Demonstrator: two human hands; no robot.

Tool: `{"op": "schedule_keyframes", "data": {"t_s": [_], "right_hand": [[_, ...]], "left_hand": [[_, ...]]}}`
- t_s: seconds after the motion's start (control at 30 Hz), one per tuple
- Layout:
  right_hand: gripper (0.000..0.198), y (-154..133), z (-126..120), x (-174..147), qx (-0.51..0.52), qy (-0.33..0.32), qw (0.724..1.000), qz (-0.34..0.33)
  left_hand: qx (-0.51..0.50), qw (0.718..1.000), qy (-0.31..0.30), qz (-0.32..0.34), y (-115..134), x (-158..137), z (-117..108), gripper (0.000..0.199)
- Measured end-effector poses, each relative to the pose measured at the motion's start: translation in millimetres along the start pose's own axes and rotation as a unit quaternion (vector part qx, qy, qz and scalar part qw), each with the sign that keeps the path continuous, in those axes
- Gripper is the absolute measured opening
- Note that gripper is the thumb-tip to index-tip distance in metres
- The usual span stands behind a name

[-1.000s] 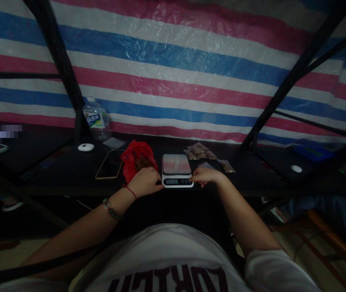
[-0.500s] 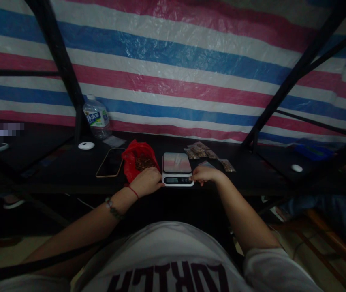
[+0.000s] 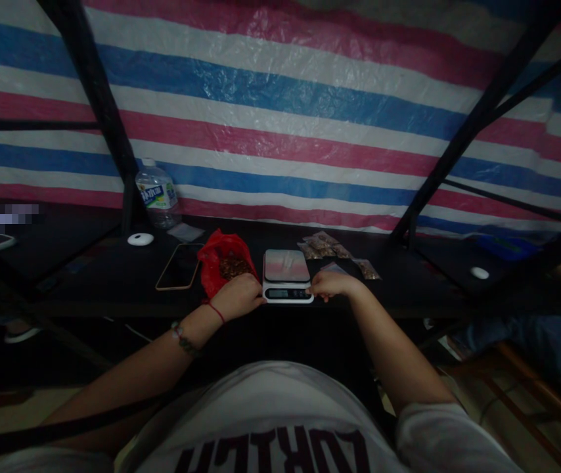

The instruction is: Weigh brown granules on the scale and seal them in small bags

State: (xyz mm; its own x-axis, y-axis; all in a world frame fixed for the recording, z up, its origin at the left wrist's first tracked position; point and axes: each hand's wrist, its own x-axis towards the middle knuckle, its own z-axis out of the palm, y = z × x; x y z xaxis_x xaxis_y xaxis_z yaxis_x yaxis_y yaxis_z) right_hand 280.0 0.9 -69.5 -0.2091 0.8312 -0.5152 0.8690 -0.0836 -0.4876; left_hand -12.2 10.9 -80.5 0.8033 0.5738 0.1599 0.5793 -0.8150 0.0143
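Observation:
A white digital scale sits at the table's front edge, its display panel facing me; the readout is too dim to read. My left hand is closed at the scale's front left corner, thumb against its side. At the right end of the panel, my right hand has curled fingers, with a fingertip on the button area. A red plastic bag lies open beside my left hand, holding small brown dried pieces. Behind my right hand are several small clear packets of similar brown pieces and a flat clear bag.
A phone lies left of the red bag. Farther back stand a plastic bottle and a white oval device. Black metal posts rise at both sides before a striped sheet. Another person's arm shows at far right.
The view has shifted very slightly. Both hands stay at the scale, and nothing on the table has visibly moved.

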Motion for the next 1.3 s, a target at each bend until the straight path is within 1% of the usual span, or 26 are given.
{"op": "schedule_keyframes", "data": {"t_s": [0.1, 0.27, 0.4, 0.53, 0.6, 0.67, 0.73, 0.77, 0.83, 0.9, 1.03, 1.13, 1.23, 1.3], "right_hand": [[0.031, -4, 0, -1, -0.003, 0.002, 1.0, 0.007], [0.03, -13, -1, -6, -0.021, 0.006, 0.999, 0.037], [0.033, -6, -1, -3, -0.013, 0.004, 1.0, 0.015], [0.037, 5, -2, 3, 0.012, -0.012, 1.0, -0.012], [0.038, 7, -2, 4, 0.02, -0.01, 1.0, -0.013], [0.038, 7, -2, 4, 0.023, -0.007, 1.0, -0.007], [0.039, 5, -3, 3, 0.022, -0.009, 1.0, 0.002], [0.039, 4, -3, 2, 0.022, -0.011, 1.0, 0.007], [0.038, 1, -4, 1, 0.021, -0.011, 1.0, 0.017], [0.038, -1, -5, -1, 0.019, -0.011, 0.999, 0.026], [0.037, -2, -6, -4, 0.018, -0.006, 1.0, 0.024], [0.034, 0, -6, -5, 0.023, -0.01, 1.0, 0.012], [0.031, 1, -6, -4, 0.025, -0.017, 1.0, 0.008], [0.029, 2, -6, -4, 0.022, -0.017, 1.0, 0.009]], "left_hand": [[0.002, 1.0, -0.002, -0.005, 0, 0, 0, 0.024], [-0.001, 1.0, -0.005, -0.001, 2, 2, -2, 0.024], [-0.008, 1.0, -0.01, -0.001, 3, 0, -7, 0.021], [-0.021, 1.0, -0.005, 0.002, 1, -3, -18, 0.022], [-0.012, 0.999, 0.02, -0.044, -3, -4, -24, 0.027], [-0.001, 0.991, 0.046, -0.124, -7, -5, -27, 0.031], [0.008, 0.981, 0.046, -0.186, -12, -5, -27, 0.036], [0.013, 0.979, 0.036, -0.198, -14, -5, -27, 0.035], [0.024, 0.98, 0.015, -0.197, -17, -4, -25, 0.027], [0.025, 0.98, 0.012, -0.196, -19, -2, -24, 0.026], [-0.014, 0.974, 0.042, -0.223, -21, 6, -30, 0.032], [-0.046, 0.97, 0.058, -0.23, -19, 12, -37, 0.031], [-0.038, 0.972, 0.083, -0.217, -16, 18, -43, 0.03], [-0.027, 0.972, 0.088, -0.214, -14, 21, -45, 0.031]]}}
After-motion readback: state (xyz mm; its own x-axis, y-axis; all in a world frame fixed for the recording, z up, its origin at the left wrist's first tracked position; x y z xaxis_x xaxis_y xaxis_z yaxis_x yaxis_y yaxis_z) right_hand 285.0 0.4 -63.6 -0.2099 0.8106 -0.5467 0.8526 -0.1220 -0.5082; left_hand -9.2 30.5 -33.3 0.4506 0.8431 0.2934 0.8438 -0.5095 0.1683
